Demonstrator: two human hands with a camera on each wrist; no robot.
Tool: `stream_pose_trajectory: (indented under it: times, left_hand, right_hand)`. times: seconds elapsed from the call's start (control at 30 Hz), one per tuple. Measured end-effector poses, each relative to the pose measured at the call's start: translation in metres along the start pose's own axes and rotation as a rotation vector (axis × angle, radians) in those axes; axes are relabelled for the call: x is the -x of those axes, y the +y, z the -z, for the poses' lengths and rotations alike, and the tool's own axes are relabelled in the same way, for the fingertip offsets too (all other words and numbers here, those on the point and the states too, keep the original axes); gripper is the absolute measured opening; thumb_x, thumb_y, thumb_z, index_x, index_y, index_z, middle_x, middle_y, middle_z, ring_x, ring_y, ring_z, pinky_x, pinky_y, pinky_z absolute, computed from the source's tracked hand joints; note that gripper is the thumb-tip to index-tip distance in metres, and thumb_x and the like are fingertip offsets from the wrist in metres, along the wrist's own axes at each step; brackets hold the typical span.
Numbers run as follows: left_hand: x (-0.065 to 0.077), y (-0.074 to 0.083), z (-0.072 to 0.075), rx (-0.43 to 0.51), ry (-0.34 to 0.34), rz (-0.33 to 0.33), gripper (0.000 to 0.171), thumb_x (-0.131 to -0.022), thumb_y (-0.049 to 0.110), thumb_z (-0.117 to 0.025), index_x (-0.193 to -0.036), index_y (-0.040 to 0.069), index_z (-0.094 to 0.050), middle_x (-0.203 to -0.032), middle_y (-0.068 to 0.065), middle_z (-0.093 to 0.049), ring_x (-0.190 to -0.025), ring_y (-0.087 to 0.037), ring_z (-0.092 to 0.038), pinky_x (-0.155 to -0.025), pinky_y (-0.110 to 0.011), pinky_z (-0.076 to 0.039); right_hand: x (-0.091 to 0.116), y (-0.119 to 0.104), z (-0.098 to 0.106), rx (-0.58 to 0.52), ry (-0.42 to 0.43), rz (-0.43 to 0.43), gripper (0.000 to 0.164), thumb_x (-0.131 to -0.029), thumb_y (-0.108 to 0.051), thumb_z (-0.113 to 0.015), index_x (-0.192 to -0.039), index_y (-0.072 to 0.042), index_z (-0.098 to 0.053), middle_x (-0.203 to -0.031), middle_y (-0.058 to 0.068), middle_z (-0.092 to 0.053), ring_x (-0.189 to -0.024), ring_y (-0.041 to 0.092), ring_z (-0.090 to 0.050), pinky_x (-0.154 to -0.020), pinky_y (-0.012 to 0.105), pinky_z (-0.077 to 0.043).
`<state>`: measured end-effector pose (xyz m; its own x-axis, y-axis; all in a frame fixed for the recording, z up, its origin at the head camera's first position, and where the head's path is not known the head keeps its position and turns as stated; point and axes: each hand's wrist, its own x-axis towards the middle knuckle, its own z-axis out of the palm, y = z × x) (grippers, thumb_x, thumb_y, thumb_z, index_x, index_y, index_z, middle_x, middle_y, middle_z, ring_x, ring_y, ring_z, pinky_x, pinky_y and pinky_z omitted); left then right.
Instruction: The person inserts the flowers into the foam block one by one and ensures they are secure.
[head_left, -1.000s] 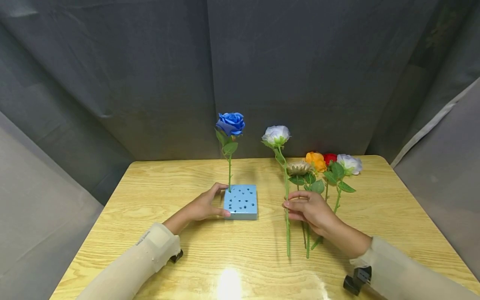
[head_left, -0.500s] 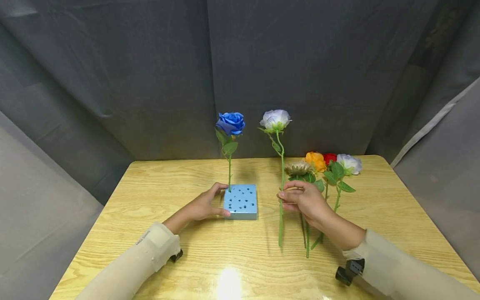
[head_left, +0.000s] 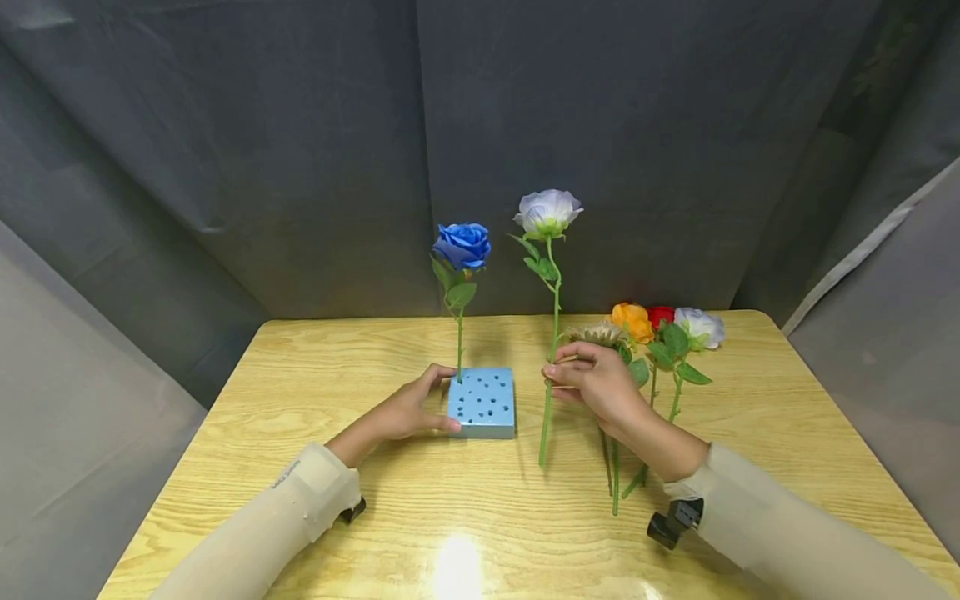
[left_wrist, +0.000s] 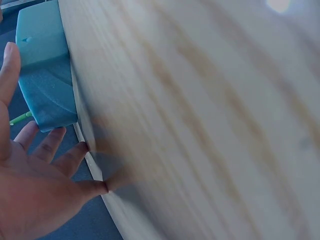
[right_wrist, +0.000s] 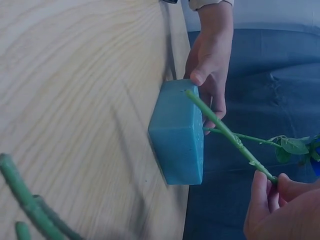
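A light blue foam block [head_left: 481,403] full of small holes lies on the table. My left hand [head_left: 406,410] holds its left side, thumb at the front corner and fingers at the back. Upright in the block's back left stands a blue artificial rose [head_left: 462,246]. My right hand [head_left: 600,385] pinches the green stem of a pale white-lilac artificial flower [head_left: 547,213] between thumb and fingers. This flower is raised, bloom up, to the right of the block. In the right wrist view the lower end of its stem [right_wrist: 220,124] overlaps the block.
Several flowers lie on the wooden table [head_left: 315,350] at the right: an orange one [head_left: 632,322], a red one [head_left: 660,316], another pale one [head_left: 699,327], and a beige one [head_left: 600,333] partly behind the right hand. A dark curtain [head_left: 337,167] hangs behind the table.
My right hand has moved up and to the left with the pale flower, bringing its stem nearer the block. The left hand, block and blue rose have stayed in place.
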<state>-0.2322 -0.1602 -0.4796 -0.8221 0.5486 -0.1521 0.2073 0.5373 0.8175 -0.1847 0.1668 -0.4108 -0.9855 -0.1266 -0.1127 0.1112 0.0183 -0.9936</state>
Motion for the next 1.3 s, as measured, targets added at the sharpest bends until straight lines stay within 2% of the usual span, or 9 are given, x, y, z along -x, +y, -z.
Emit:
stream_pose_trajectory:
  times: [0.23, 0.43, 0.67, 0.87, 1.3]
  left_hand:
    - [-0.001, -0.001, 0.000, -0.005, 0.001, -0.004, 0.089, -0.084, 0.036, -0.087, -0.155, 0.024, -0.034, -0.167, -0.013, -0.030, -0.155, -0.035, -0.025, -0.123, -0.056, -0.025]
    - [-0.002, -0.001, 0.000, -0.013, 0.003, -0.006, 0.089, -0.083, 0.035, -0.087, -0.155, 0.023, -0.035, -0.166, -0.014, -0.031, -0.155, -0.035, -0.026, -0.123, -0.056, -0.025]
    - [-0.001, 0.001, 0.000, -0.014, 0.002, -0.010, 0.089, -0.084, 0.033, -0.087, -0.155, 0.023, -0.035, -0.167, -0.015, -0.030, -0.155, -0.036, -0.025, -0.123, -0.056, -0.024]
    - [0.000, 0.002, 0.000, -0.013, 0.000, -0.015, 0.089, -0.084, 0.033, -0.087, -0.155, 0.022, -0.035, -0.167, -0.017, -0.029, -0.155, -0.037, -0.025, -0.123, -0.056, -0.024]
    - [0.000, 0.004, 0.000, 0.012, 0.004, -0.038, 0.086, -0.085, 0.030, -0.086, -0.154, 0.018, -0.036, -0.166, -0.019, -0.030, -0.154, -0.041, -0.024, -0.122, -0.061, -0.024]
  right_hand:
    - [-0.008, -0.004, -0.009, -0.030, -0.002, 0.031, 0.023, -0.099, -0.002, -0.068, -0.118, 0.007, -0.058, -0.097, 0.008, -0.073, -0.090, 0.017, -0.074, -0.086, 0.040, -0.061]
    - [-0.016, -0.008, -0.018, -0.055, 0.009, 0.043, 0.026, -0.098, 0.000, -0.069, -0.119, 0.010, -0.056, -0.095, 0.008, -0.072, -0.087, 0.015, -0.073, -0.085, 0.039, -0.062]
    - [-0.023, -0.016, -0.027, -0.081, 0.019, 0.060, 0.017, -0.097, 0.000, -0.070, -0.111, 0.003, -0.061, -0.093, 0.007, -0.072, -0.089, 0.018, -0.073, -0.085, 0.039, -0.062]
    - [-0.028, -0.021, -0.034, -0.081, 0.017, 0.100, 0.022, -0.096, 0.003, -0.070, -0.115, 0.009, -0.059, -0.092, 0.006, -0.071, -0.086, 0.015, -0.073, -0.085, 0.042, -0.062]
    - [-0.038, -0.024, -0.042, -0.074, 0.042, 0.139, 0.018, -0.097, 0.002, -0.069, -0.112, 0.009, -0.062, -0.086, 0.003, -0.067, -0.085, 0.020, -0.071, -0.085, 0.041, -0.062]
